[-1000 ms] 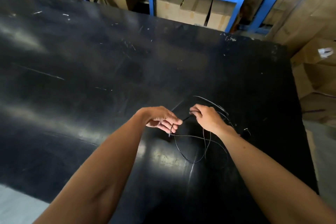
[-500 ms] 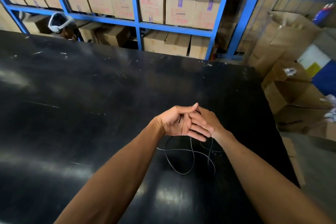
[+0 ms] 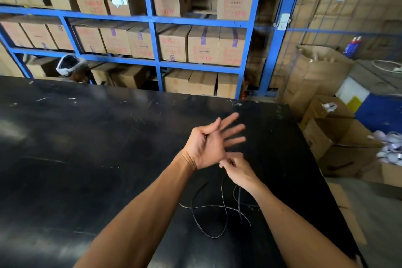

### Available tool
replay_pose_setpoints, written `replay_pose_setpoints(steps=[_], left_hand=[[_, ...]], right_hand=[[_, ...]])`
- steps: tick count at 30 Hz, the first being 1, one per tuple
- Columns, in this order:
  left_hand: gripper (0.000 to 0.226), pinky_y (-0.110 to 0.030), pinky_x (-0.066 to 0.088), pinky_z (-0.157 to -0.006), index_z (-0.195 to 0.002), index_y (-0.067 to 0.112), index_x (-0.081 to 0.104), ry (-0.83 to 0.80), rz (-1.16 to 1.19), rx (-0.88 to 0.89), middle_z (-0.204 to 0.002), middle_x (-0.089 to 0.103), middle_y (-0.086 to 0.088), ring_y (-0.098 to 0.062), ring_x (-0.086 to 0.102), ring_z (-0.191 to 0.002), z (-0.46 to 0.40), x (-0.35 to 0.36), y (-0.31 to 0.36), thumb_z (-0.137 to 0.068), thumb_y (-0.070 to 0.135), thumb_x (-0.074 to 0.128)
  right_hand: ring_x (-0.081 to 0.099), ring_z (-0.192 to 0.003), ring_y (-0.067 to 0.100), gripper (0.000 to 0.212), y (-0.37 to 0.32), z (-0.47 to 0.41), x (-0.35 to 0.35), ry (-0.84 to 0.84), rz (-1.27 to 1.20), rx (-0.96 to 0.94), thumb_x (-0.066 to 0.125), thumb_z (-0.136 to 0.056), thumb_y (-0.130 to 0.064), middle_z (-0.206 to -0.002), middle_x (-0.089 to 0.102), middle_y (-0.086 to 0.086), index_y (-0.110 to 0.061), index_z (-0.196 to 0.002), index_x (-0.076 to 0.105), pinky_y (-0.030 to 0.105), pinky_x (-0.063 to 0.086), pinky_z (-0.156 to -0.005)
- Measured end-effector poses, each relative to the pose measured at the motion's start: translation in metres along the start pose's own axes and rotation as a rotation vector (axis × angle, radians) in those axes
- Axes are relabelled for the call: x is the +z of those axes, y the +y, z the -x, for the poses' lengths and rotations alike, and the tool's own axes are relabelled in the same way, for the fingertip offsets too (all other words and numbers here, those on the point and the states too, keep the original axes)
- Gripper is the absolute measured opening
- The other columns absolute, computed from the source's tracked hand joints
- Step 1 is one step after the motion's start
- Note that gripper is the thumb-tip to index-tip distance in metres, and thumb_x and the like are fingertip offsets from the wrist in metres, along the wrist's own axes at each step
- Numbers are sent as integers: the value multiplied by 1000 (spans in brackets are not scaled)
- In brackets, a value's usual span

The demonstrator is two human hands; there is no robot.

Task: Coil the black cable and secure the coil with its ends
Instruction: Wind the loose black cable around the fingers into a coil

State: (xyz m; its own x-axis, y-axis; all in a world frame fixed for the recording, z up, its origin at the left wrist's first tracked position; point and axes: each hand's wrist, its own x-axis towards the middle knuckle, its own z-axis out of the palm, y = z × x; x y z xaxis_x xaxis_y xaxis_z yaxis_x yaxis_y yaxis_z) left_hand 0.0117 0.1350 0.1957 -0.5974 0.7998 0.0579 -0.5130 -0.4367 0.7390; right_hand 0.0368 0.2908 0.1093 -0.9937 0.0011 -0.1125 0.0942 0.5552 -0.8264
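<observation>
The thin black cable (image 3: 224, 209) lies in loose, tangled loops on the black table (image 3: 87, 159), below my hands, with strands rising toward them. My left hand (image 3: 208, 143) is held up above the table with its palm showing and fingers spread straight; the thumb presses something small and dark against the palm, probably the cable's end. My right hand (image 3: 237, 169) sits just below and right of it, fingers curled, pinching the cable near the heel of the left palm.
The table's right edge (image 3: 322, 169) drops to a floor crowded with open cardboard boxes (image 3: 335, 141). Blue shelving (image 3: 156, 61) full of cartons stands behind the far edge. Another person's head with a white headset (image 3: 69, 67) shows past the far left edge.
My view tilted up, showing more shelving. My left hand opened and spread its fingers upward. My right hand dropped below it, drawing cable strands up from the table.
</observation>
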Motion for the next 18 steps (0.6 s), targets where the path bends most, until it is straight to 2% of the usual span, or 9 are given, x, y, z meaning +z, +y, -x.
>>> replay_pose_setpoints(steps=[2,4,6,9,12,15,18], left_hand=[[59,-74,-4,-113,-155,34,34,180,-44,101,-168,10,-11,-43,2,-152,2,-12,21,-97,44,44],[55,-76,-7,-110,-152,38,37,282,-38,162,-169,6,-9,-43,-4,-152,8,-26,40,-98,45,42],[52,-77,-9,-109,-150,40,41,350,-46,179,-169,5,-8,-43,-8,-152,18,-40,53,-99,44,41],[48,-75,-11,-109,-142,39,52,442,-41,192,-169,5,-7,-42,-10,-152,32,-59,66,-95,43,45],[39,-72,-13,-111,-132,40,61,531,-1,223,-169,3,-7,-40,-13,-152,43,-69,71,-100,43,40],[44,-74,-18,-109,-142,42,52,583,-71,129,-169,2,-5,-39,-15,-151,51,-73,68,-100,44,38],[51,-73,-19,-109,-148,46,40,536,-192,-111,-169,1,1,-35,-17,-152,52,-67,55,-96,48,43]], right_hand=[[57,-53,-4,33,7,5,-4,-43,-11,54,64,-92,-49,-52,62,-22,-23,-75,74,22,39,-57],[44,-42,2,36,13,8,-10,-84,-37,62,67,-86,-49,-46,49,-11,-16,-73,73,25,33,-50],[36,-41,8,36,17,10,-20,-109,-86,74,69,-84,-44,-49,41,-7,-11,-69,69,28,27,-46],[28,-41,11,35,11,15,-39,-135,-204,84,73,-86,-35,-51,35,-2,-15,-59,64,29,19,-44],[25,-41,11,32,0,17,-57,-167,-265,17,71,-81,-35,-50,31,0,-14,-58,64,29,16,-45],[22,-43,13,26,-19,13,-68,-126,-368,-73,71,-77,-29,-49,29,0,-13,-58,65,33,12,-48],[27,-45,14,19,-45,1,-88,-27,-455,-161,71,-80,-23,-48,34,-3,-12,-64,68,30,19,-45]])
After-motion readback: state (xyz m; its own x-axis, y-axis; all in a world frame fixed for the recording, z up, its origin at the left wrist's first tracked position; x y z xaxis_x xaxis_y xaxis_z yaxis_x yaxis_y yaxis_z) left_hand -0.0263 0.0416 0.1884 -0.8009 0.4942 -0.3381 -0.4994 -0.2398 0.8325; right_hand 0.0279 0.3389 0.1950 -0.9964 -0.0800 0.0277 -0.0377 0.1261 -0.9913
